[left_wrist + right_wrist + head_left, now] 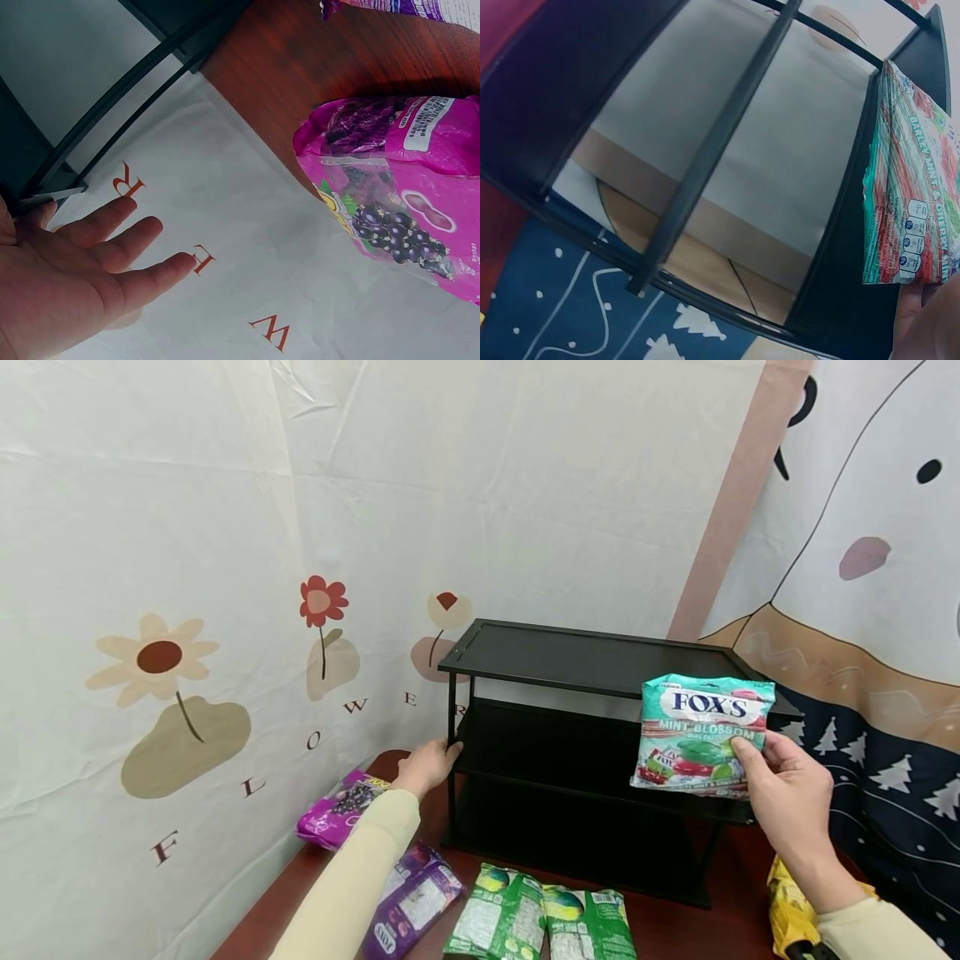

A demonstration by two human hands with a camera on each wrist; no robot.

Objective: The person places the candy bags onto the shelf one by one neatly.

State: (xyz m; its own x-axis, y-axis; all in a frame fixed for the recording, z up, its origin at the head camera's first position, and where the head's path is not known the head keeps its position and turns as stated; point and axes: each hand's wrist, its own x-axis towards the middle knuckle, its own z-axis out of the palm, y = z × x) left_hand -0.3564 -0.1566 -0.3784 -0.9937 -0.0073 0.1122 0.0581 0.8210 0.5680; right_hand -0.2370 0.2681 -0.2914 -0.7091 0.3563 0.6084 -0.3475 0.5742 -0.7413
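Note:
My right hand (791, 789) pinches a teal Fox's Mint Blossom candy bag (702, 737), thumb on its front and the other fingers mostly behind it. The bag is upright before the right part of a black three-tier shelf rack (577, 660); in the right wrist view the bag's printed back (915, 202) shows. At the rack's left front post, my left hand (426, 767) grips the frame by the middle shelf. In the left wrist view its thumb and index finger are at the frame's corner, while the other fingers (154, 285) stretch out loosely.
A magenta grape-print bag (341, 810) lies left of the rack, near a purple Fox's bag (416, 902). Two green bags (498, 914) lie in front on the red-brown table (281, 902). A yellow bag (791, 906) is under my right forearm. Printed cloth (187, 485) hangs behind.

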